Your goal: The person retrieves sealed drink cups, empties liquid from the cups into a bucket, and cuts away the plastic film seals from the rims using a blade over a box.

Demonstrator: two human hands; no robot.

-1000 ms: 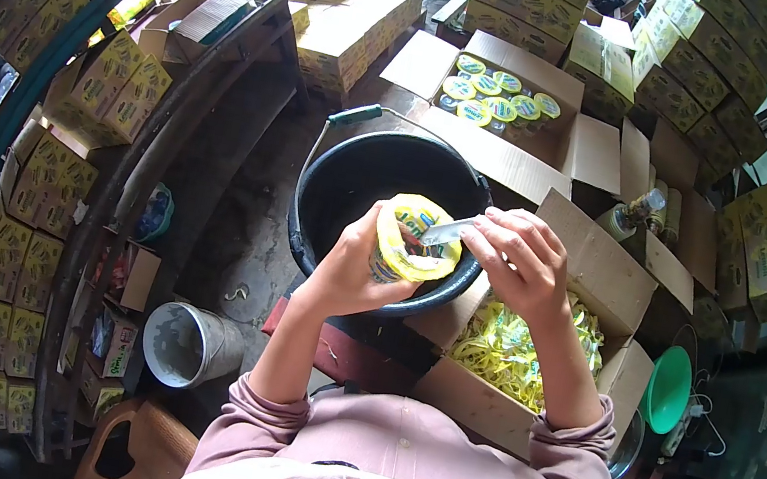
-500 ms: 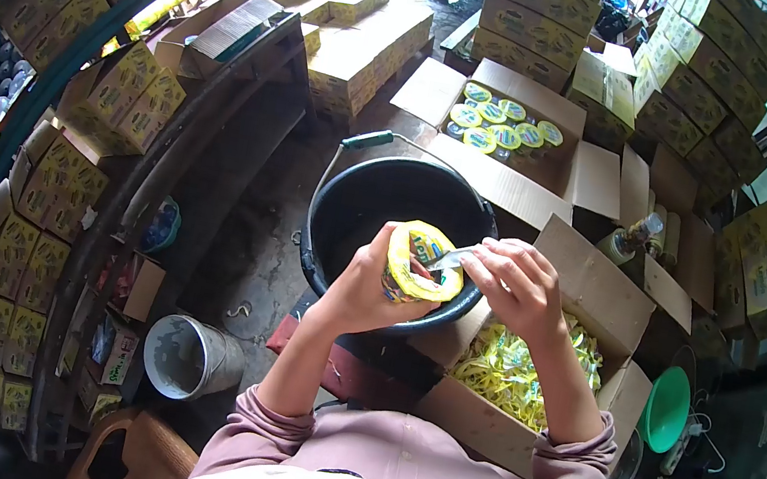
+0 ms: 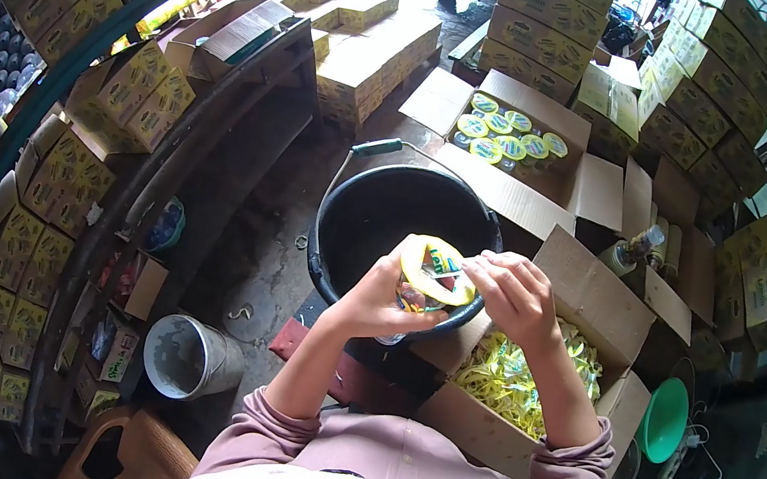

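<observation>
My left hand (image 3: 371, 296) is wrapped round a clear drink cup (image 3: 411, 297) whose yellow printed film lid (image 3: 461, 295) faces up towards me. In my right hand (image 3: 517, 301), thumb and fingers pinch a thin metal blade (image 3: 446, 273); its tip lies at the lid and its handle is hidden by the fingers. Both hands are over the near rim of a black bucket (image 3: 339, 263). Below my right forearm, yellow film strips (image 3: 523, 377) fill an open carton (image 3: 598, 291).
Another open carton (image 3: 552, 202) holds several yellow-lidded cups (image 3: 511, 146). A grey bucket (image 3: 225, 365) stands on the floor at left, beside shelves of printed cartons (image 3: 63, 186). A green bowl (image 3: 665, 421) is at right. Stacked cartons (image 3: 546, 28) rise behind.
The cup has tipped so more of its side shows, and has shifted slightly right and down with my left hand. My right hand stays close, the blade still at the lid.
</observation>
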